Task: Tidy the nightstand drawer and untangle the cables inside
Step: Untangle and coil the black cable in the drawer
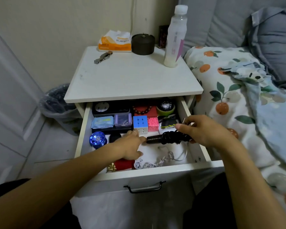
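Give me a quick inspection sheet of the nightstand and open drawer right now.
Surface: nightstand top holds tissue pack, dark lidded jar, bottle, watch.
Job's things: drawer pulled open.
Clutter: cube puzzle, pink maze cube, blue yo-yo, bead bracelet.
Hands: left hand reaches in, open; right hand grips black cable bundle.
Cables: white braided cable loose at drawer front.
Surroundings: bed right, bin left.

back of drawer (pixel 87 113): dark under the nightstand top, things there cut off from sight
red box (pixel 123 164): partly behind the drawer front
left hand (pixel 130 146): covers the drawer floor beneath it
right hand (pixel 203 129): hides one end of the black cable bundle (pixel 170 138)
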The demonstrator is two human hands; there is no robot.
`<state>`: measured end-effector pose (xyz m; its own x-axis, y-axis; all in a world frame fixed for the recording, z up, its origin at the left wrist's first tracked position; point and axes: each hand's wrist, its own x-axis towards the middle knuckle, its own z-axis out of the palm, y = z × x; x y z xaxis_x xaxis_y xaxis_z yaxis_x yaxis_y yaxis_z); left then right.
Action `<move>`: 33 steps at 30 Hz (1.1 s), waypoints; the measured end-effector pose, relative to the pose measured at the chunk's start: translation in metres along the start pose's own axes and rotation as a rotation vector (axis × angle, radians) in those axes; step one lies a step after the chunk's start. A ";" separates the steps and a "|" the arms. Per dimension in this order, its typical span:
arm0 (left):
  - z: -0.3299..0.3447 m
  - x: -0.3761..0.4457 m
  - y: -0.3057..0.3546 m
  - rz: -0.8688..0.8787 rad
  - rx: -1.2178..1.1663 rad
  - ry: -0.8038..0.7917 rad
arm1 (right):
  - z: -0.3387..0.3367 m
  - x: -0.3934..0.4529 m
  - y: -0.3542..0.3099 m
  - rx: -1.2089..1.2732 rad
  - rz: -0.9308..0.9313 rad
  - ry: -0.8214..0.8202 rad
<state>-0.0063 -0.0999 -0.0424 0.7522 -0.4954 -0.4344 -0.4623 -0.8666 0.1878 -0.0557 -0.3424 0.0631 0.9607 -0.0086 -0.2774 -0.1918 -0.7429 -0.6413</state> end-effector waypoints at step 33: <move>-0.013 -0.025 -0.021 -0.041 -0.120 0.377 | 0.026 0.050 0.008 0.203 -0.044 -0.253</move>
<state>-0.0094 -0.0697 -0.0241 0.8989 -0.4279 -0.0945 -0.3868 -0.8761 0.2879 -0.0143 -0.3318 0.0257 0.8933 0.2062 -0.3994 -0.2121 -0.5901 -0.7790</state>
